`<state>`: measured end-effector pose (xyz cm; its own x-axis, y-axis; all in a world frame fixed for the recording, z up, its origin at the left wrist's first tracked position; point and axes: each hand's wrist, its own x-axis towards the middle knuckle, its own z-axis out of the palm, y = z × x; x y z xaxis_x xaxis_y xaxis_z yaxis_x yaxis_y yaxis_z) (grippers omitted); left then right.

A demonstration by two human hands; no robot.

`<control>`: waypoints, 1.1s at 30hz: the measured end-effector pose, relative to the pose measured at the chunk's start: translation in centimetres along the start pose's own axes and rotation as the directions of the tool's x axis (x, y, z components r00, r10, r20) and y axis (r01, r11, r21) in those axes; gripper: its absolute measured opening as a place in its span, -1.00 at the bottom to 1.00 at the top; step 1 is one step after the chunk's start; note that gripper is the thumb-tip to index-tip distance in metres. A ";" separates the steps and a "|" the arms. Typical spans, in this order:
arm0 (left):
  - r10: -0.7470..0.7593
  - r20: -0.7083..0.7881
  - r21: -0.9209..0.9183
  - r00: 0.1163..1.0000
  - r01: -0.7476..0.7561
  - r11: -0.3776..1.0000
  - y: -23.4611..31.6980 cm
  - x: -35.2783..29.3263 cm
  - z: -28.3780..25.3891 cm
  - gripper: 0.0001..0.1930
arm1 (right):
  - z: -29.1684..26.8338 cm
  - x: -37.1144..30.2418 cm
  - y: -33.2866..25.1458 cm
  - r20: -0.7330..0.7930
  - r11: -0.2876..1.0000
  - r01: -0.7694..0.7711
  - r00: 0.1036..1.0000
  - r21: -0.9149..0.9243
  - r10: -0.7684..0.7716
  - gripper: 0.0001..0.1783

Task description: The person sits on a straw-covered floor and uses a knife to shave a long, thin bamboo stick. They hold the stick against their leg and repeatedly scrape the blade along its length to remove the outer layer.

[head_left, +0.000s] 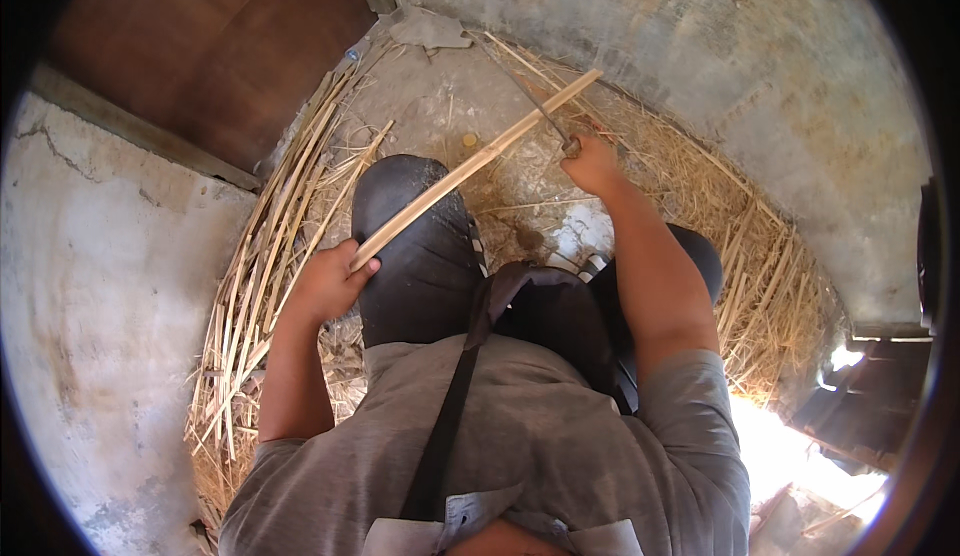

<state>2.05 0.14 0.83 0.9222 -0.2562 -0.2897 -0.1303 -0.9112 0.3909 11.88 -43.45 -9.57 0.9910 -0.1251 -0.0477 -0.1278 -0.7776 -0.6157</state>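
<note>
My left hand [332, 281] is closed around the near end of a long, pale bamboo strip [470, 168]. The strip slants up and to the right, passing over my bent left knee, and its far end rises toward the wall. In my closed right hand [594, 165] is the handle of a knife [518, 81] with a long, thin, dark blade. That blade points away and to the left, crossing the strip near its far end. Whether its edge touches or bites into the strip cannot be made out.
Many split bamboo strips [285, 226] lie in a bundle along the left wall [110, 286]. Shavings and straw-like scraps [690, 186] pile up against the right wall [760, 66]. A brown panel [230, 46] stands at the far left, and a flat stone [430, 30] sits in the corner.
</note>
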 end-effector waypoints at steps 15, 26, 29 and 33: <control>-0.022 -0.009 -0.014 1.000 0.022 1.000 0.5 -0.3 0.3 -0.61 | -1.1 0.0 0.1 -0.012 0.983 -0.134 0.991 0.124 0.137 -0.54; 0.001 -0.021 -0.027 1.000 -0.001 1.000 0.1 -0.1 0.3 -0.64 | -2.0 -3.6 -7.0 0.332 0.913 0.378 0.890 -0.156 -0.312 -0.56; -0.002 -0.050 -0.019 0.999 0.001 1.000 0.4 -0.6 0.5 -0.64 | -2.3 -2.0 -3.7 0.486 0.946 -0.230 0.869 0.228 0.094 -0.59; 0.010 -0.076 0.010 0.997 -0.010 1.000 0.5 -0.4 0.7 -0.63 | -1.4 -1.7 -1.9 0.135 0.996 0.084 0.988 -0.024 -0.080 -0.63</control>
<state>1.33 -0.42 0.53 0.9459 -0.2403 -0.2180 -0.1429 -0.9118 0.3849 10.40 -42.61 -7.23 0.9943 0.0216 -0.1045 -0.0455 -0.8000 -0.5982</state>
